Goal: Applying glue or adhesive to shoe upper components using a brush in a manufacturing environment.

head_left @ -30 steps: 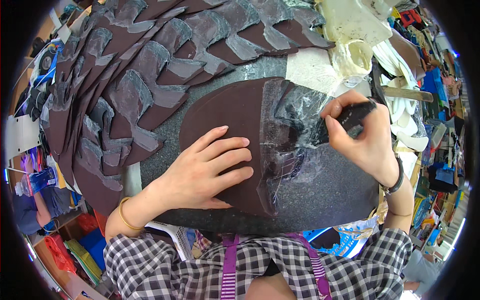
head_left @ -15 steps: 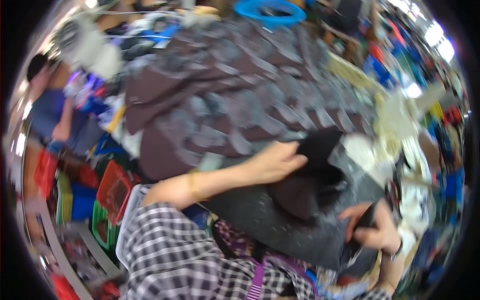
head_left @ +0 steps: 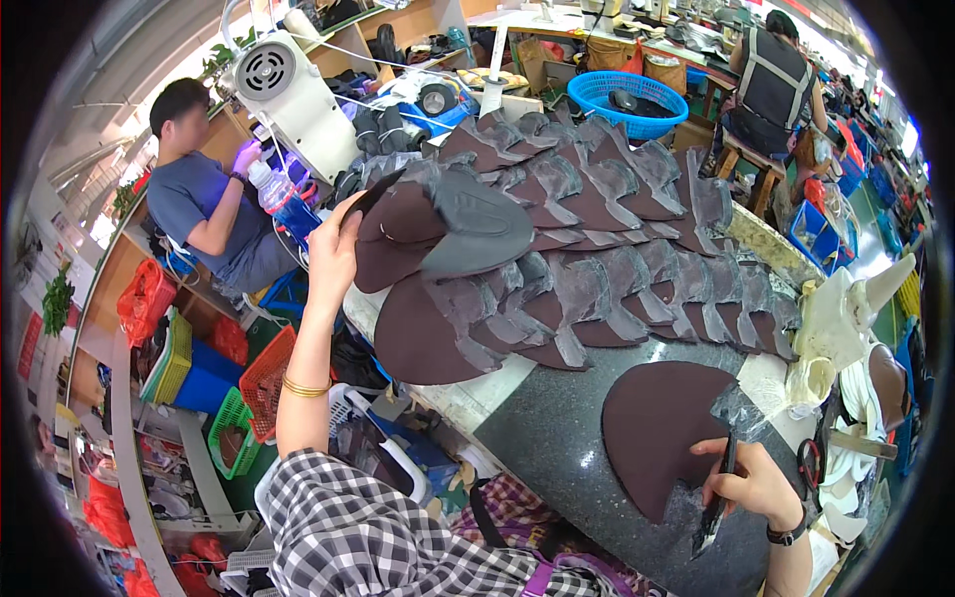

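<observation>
At the upper left, my left hand [head_left: 334, 251] pinches the edge of a dark brown curved shoe piece [head_left: 400, 221] with a grey molded part. That piece hangs above overlapping rows of similar brown pieces [head_left: 423, 333] with grey edges. Low on the right, my right hand [head_left: 748, 484] is closed around a slim black-handled brush [head_left: 710, 527], its pale tip pointing down. Beside those fingers one brown curved shoe piece [head_left: 652, 423] lies flat on the dark worktop [head_left: 557, 428].
A white glue container [head_left: 846, 318] and scissors [head_left: 811, 463] stand or lie along the right edge. A blue basket [head_left: 627, 104] is behind the rows. At far left a person [head_left: 204, 189] sits near a white machine [head_left: 288, 95]; another person [head_left: 776, 85] sits at far right.
My left hand has moved up and left from the dark worktop, carrying a shoe piece over the rows. My right hand stays low on the right with the brush. The view has shifted.
</observation>
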### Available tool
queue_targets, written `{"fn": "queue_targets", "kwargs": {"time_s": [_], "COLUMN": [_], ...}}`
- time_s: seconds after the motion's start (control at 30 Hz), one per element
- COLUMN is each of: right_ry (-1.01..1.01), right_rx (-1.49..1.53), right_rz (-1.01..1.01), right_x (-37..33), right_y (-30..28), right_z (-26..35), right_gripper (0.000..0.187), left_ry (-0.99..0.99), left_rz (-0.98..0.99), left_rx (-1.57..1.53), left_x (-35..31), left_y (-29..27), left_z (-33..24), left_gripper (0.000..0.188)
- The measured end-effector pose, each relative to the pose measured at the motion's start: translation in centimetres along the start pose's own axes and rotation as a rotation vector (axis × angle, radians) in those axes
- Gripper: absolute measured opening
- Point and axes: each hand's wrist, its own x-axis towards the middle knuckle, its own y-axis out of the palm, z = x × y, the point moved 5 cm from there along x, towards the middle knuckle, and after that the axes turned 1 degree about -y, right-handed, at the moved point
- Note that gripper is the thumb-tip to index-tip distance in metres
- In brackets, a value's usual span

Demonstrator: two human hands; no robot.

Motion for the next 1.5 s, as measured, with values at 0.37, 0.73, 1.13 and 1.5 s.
{"fn": "queue_targets", "kwargs": {"time_s": [0.37, 0.73, 1.13, 1.5], "right_ry": [-0.789, -0.733, -0.168, -0.342], "right_rx": [-0.983, -0.539, 0.084, 0.165], "right_rz": [-0.859, -0.558, -0.179, -0.186], "right_x": [11.2, 11.5, -0.2, -1.1], "right_y": [6.2, -0.6, 0.0, -2.6], "right_z": [17.3, 14.9, 10.7, 6.9], "right_gripper": [0.074, 0.024, 0.019, 0.026], "left_ry": [0.234, 0.193, 0.138, 0.626], "left_rz": [0.084, -0.218, 0.336, 0.606], "left_rx": [-0.084, 0.327, 0.61, -0.413], "left_x": [-0.6, 4.0, 0.1, -13.7], "left_y": [3.8, -3.6, 11.4, 15.6], "left_z": [-10.9, -4.0, 4.9, -23.3], "left_gripper": [0.027, 0.023, 0.07, 0.074]}}
